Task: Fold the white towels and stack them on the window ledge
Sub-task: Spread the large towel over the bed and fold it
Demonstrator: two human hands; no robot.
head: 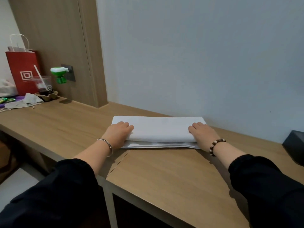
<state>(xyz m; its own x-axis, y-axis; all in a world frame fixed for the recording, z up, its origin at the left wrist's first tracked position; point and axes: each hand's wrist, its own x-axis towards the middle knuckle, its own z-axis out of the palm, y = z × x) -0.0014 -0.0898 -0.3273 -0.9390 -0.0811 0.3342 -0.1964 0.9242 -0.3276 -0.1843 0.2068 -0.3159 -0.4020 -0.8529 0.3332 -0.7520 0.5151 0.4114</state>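
A white towel [160, 130], folded into a long flat strip, lies on the wooden ledge [164, 170] close to the pale wall. Its upper layer is doubled over a thinner layer that sticks out along the near edge. My left hand [117, 134] grips the towel's left end, fingers on top and thumb hidden under the fold. My right hand [203, 134] grips the right end the same way. Both wrists wear bracelets, and the sleeves are dark.
At the far left of the ledge stand a red paper bag [22, 69], a plastic cup with a straw [43, 85] and some crumpled cloth [31, 99]. A green plug-in device [60, 74] hangs from a wall socket. A black box [294, 145] sits at the right edge.
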